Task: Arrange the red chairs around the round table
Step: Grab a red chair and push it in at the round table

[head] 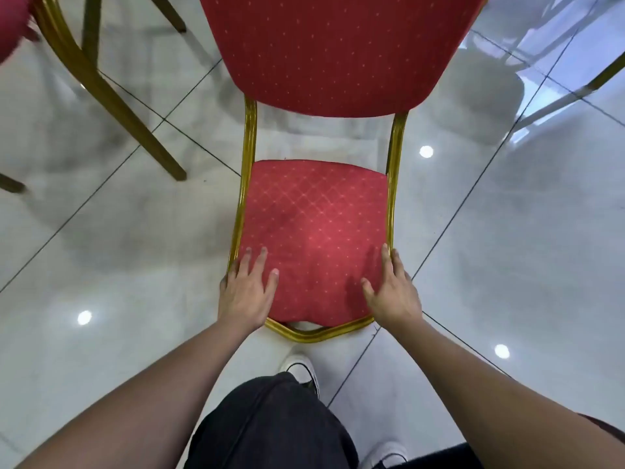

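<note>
The floor, glossy pale tile, is reflecting ceiling lights and carrying everything in view. The chair is standing upright on it at centre, backrest far from the person, seat front edge nearest, so both hands can reach it from the front. A second chair is standing at upper left, well apart; only its gold legs and a red edge are showing. The round worktop is not appearing clearly; a pale blurred shape at upper right is possibly its reflection.

The left hand is lying flat on the seat's front left corner, fingers straight, grip released. The right hand is resting likewise at the front right corner along the gold frame, nothing clasped. This symmetric placement is probably preparing a push or a steadying of the chair.
</note>
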Demonstrator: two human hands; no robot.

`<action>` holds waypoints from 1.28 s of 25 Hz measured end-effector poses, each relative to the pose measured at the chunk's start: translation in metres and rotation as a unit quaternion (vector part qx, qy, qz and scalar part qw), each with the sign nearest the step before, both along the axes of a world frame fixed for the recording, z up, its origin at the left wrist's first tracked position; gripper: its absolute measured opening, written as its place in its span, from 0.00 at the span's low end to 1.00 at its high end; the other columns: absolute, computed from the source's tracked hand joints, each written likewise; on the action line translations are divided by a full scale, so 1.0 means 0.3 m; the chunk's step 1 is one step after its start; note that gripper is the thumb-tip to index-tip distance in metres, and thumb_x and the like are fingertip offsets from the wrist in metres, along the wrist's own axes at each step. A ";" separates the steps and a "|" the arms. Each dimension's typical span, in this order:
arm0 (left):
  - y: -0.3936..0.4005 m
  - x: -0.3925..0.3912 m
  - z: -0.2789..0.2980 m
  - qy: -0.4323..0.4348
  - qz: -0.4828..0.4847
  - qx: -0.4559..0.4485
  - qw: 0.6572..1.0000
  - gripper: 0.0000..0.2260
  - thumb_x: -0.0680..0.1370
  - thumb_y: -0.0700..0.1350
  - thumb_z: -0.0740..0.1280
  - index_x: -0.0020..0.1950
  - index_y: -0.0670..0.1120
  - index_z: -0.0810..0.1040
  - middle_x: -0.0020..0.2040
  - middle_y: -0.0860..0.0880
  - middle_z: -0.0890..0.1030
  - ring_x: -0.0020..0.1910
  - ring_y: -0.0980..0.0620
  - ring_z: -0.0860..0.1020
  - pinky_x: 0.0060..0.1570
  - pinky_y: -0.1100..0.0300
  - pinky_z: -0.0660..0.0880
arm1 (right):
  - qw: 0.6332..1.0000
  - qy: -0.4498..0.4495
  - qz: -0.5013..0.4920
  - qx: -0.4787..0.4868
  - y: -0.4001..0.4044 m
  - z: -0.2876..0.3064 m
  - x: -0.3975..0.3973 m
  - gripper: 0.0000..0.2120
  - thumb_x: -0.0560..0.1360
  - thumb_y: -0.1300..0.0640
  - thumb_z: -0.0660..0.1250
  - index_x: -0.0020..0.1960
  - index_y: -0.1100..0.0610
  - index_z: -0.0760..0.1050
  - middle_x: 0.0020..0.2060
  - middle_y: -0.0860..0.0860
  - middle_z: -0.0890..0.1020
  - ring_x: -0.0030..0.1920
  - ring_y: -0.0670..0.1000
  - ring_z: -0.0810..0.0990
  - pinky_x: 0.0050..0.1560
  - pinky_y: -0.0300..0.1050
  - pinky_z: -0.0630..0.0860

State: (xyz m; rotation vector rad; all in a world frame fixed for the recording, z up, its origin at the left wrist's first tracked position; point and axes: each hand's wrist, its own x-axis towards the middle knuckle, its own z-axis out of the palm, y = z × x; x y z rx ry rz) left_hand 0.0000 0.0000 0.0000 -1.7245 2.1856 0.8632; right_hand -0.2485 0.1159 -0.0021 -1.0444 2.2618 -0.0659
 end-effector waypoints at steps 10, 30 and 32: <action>-0.044 0.073 -0.231 0.020 0.133 0.107 0.985 0.39 0.72 0.72 0.60 0.76 0.72 0.41 0.81 0.44 0.41 0.78 0.32 0.55 0.72 0.35 0.63 | 0.981 -0.140 -0.113 0.069 0.071 -0.221 -0.026 0.52 0.75 0.38 0.71 0.77 0.31 0.30 0.68 0.62 0.68 0.61 0.63 0.79 0.64 0.57 0.77; 0.054 0.095 0.307 -0.062 0.154 0.067 0.984 0.38 0.71 0.73 0.62 0.78 0.68 0.51 0.72 0.40 0.60 0.71 0.34 0.62 0.69 0.41 0.66 | 0.968 -0.134 -0.210 -0.022 0.174 0.286 0.052 0.48 0.67 0.24 0.67 0.70 0.18 0.34 0.52 0.55 0.65 0.52 0.65 0.79 0.57 0.63 0.81; 0.059 0.102 0.444 -0.084 0.141 0.056 0.985 0.37 0.72 0.73 0.62 0.78 0.68 0.51 0.72 0.40 0.61 0.70 0.35 0.63 0.68 0.41 0.67 | 0.968 -0.139 -0.208 -0.022 0.193 0.421 0.059 0.47 0.66 0.22 0.66 0.70 0.18 0.34 0.52 0.55 0.64 0.51 0.65 0.79 0.57 0.63 0.81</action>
